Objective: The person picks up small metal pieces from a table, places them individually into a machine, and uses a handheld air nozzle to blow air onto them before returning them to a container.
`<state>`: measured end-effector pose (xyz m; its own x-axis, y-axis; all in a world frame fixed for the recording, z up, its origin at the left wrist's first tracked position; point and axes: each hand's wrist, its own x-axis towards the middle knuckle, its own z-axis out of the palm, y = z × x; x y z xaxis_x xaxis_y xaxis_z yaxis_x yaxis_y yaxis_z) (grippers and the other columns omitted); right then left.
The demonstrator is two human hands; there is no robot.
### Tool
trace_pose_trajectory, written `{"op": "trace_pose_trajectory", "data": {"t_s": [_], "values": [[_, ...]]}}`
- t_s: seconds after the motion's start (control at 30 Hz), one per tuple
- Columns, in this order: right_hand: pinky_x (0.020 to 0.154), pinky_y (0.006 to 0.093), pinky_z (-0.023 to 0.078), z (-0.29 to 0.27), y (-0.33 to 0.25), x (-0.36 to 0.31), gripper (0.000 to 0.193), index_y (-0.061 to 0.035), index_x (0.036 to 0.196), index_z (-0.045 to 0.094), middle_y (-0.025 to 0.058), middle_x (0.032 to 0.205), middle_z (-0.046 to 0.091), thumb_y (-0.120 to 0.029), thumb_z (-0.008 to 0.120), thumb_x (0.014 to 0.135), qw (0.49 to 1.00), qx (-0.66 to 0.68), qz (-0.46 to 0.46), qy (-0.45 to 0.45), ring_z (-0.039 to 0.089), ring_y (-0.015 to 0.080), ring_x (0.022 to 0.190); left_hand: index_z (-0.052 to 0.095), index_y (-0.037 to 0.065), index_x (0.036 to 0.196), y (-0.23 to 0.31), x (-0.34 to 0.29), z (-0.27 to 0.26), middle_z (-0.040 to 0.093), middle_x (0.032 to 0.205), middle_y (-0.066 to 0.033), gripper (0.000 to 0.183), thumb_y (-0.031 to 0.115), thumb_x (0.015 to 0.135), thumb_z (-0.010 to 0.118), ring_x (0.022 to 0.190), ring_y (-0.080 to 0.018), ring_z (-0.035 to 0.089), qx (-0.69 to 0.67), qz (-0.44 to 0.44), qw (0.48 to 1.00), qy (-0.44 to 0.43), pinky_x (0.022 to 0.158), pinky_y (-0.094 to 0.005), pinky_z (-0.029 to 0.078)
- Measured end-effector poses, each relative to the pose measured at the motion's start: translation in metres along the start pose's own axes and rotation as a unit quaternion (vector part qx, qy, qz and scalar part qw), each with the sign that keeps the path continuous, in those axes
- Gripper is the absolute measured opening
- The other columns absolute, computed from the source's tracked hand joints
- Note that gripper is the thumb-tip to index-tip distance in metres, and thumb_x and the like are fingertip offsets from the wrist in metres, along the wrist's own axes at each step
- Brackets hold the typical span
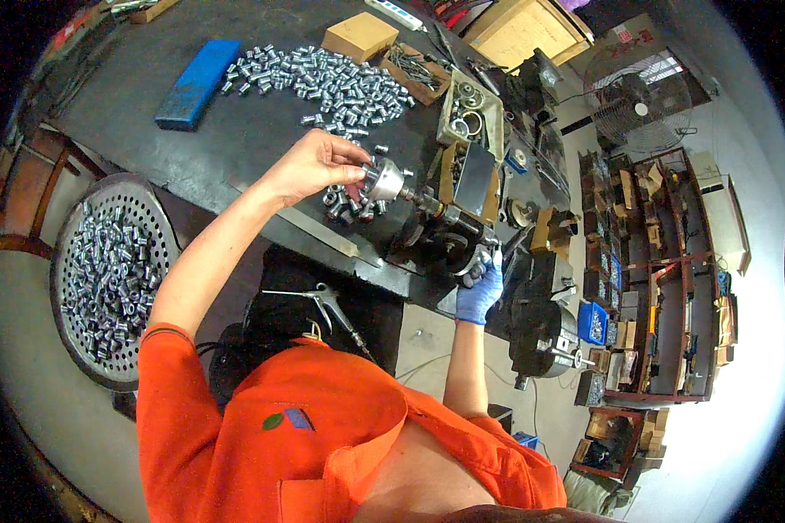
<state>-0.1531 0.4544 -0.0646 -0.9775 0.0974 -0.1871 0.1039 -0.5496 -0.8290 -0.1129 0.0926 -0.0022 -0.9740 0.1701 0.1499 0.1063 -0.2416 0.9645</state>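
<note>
My bare left hand (324, 164) is closed, with thumb and fingertips pinching a small shiny metal sleeve (370, 173) at the mouth of a silver cone-shaped chuck (387, 181). The chuck sits on the left end of a dark bench-mounted spindle machine (445, 218). At the machine's other end, my right hand (480, 292), in a blue glove with grey fingertips, has its fingers curled round a part I cannot make out. Loose metal sleeves (344, 209) lie on the bench just below my left hand.
A large heap of metal sleeves (323, 77) lies beyond, beside a blue block (199, 85) and a tan box (360, 37). More sleeves fill a perforated round tray (64, 283) at left. An air gun (327, 307) hangs near my lap. A fan (641, 109) and shelves (672, 288) stand right.
</note>
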Motion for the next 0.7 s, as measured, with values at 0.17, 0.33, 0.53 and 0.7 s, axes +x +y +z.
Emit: {"op": "trace_pose_trajectory", "data": {"t_s": [0.17, 0.33, 0.53, 0.7], "values": [[0.033, 0.0212, 0.025, 0.006, -0.019, -0.032, 0.031, 0.0007, 0.086, 0.055, -0.0002, 0.049, 0.041, -0.030, 0.051, 0.089, 1.000, -0.001, -0.009, 0.019, 0.033, 0.0078, 0.037, 0.057, -0.009, 0.101, -0.001, 0.000, 0.001, 0.064, 0.080, -0.0128, 0.025, 0.004, 0.080, 0.060, 0.065, -0.0185, 0.063, 0.000, -0.012, 1.000, 0.009, 0.064, -0.0278, 0.051], [0.031, 0.0203, 0.025, 0.007, -0.025, -0.029, 0.036, -0.0013, 0.082, 0.057, -0.0016, 0.049, 0.042, -0.036, 0.050, 0.089, 0.999, -0.042, -0.030, -0.016, 0.036, 0.0061, 0.039, 0.058, -0.010, 0.099, -0.001, 0.000, 0.001, 0.064, 0.078, -0.0134, 0.024, 0.006, 0.081, 0.058, 0.062, -0.0180, 0.063, -0.007, -0.019, 1.000, 0.015, 0.061, -0.0286, 0.051], [0.031, 0.0206, 0.024, 0.003, -0.016, -0.021, 0.028, -0.0010, 0.085, 0.055, -0.0010, 0.050, 0.040, -0.028, 0.050, 0.089, 0.997, -0.071, -0.021, 0.039, 0.033, 0.0072, 0.037, 0.058, -0.010, 0.097, 0.008, -0.001, 0.006, 0.064, 0.077, -0.0117, 0.021, 0.005, 0.082, 0.057, 0.061, -0.0171, 0.062, 0.012, -0.031, 0.999, 0.005, 0.059, -0.0281, 0.051], [0.031, 0.0217, 0.025, 0.012, -0.031, -0.034, 0.028, 0.0004, 0.087, 0.055, -0.0005, 0.048, 0.040, -0.028, 0.052, 0.088, 0.999, -0.032, -0.017, 0.012, 0.033, 0.0084, 0.037, 0.059, -0.007, 0.098, 0.004, 0.000, 0.004, 0.063, 0.084, -0.0104, 0.020, -0.002, 0.078, 0.057, 0.069, -0.0158, 0.062, 0.034, -0.003, 0.999, -0.001, 0.066, -0.0267, 0.050]]}}
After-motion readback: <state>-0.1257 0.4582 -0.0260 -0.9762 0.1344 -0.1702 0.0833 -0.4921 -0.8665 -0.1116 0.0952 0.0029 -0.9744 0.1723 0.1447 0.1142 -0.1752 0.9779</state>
